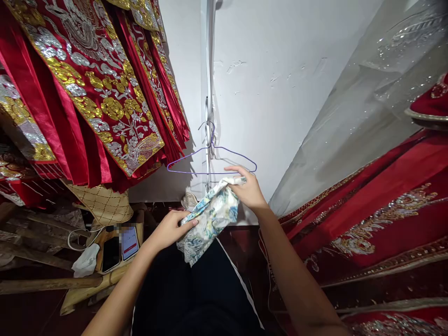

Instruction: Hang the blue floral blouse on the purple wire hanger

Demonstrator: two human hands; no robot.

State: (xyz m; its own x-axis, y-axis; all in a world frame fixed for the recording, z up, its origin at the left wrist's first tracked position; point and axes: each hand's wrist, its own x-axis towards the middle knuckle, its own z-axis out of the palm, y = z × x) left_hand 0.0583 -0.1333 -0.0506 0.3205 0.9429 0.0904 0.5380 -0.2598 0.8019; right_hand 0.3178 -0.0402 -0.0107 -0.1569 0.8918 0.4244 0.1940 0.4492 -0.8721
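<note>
A white cloth garment [213, 214] with a blue, green and yellow floral print hangs bunched between my hands, above my dark trousers. My left hand [175, 228] pinches its left edge, thumb on top. At the upper right corner, my right hand [247, 186] grips the fabric between thumb and fingers, the index finger stretched out along the top. Just above and beyond the cloth, a thin purple wire hanger [224, 148] hangs bare from a white strip on the wall. The garment's exact kind cannot be made out, since it is folded.
Red costumes with gold and silver sequins [112, 107] hang at the left. A sheer glittery veil [336, 116] and red beaded garments [371, 219] fill the right. A bamboo chair [115, 280] at lower left bears two phones [130, 242], a white cable and a crumpled tissue [87, 260].
</note>
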